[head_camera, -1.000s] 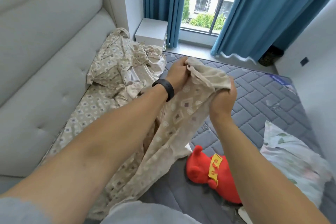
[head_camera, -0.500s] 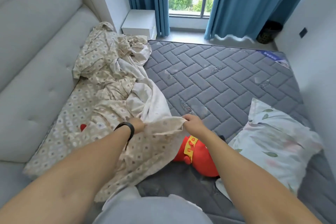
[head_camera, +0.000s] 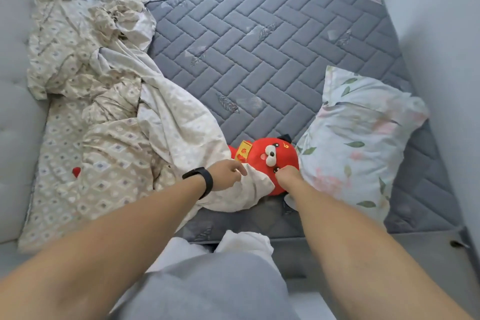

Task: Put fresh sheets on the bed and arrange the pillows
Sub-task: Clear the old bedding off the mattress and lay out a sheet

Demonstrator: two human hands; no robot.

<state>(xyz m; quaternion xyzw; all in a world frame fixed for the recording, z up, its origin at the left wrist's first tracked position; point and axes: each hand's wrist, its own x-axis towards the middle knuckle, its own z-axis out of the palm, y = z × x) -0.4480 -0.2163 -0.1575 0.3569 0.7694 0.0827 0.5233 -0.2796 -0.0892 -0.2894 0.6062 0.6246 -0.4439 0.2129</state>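
1. Beige patterned sheet (head_camera: 109, 138) lies bunched along the grey mattress (head_camera: 259, 54) by the headboard.
2. Your left hand (head_camera: 226, 175) and right hand (head_camera: 287, 176) both pinch its corner, over the red plush toy (head_camera: 270, 156).
3. Floral pillow (head_camera: 358, 143) sits just right of the toy.

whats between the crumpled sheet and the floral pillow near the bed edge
In the head view, a red plush toy lies between the sheet and the pillow, on the mattress. The right hand is at its near side.
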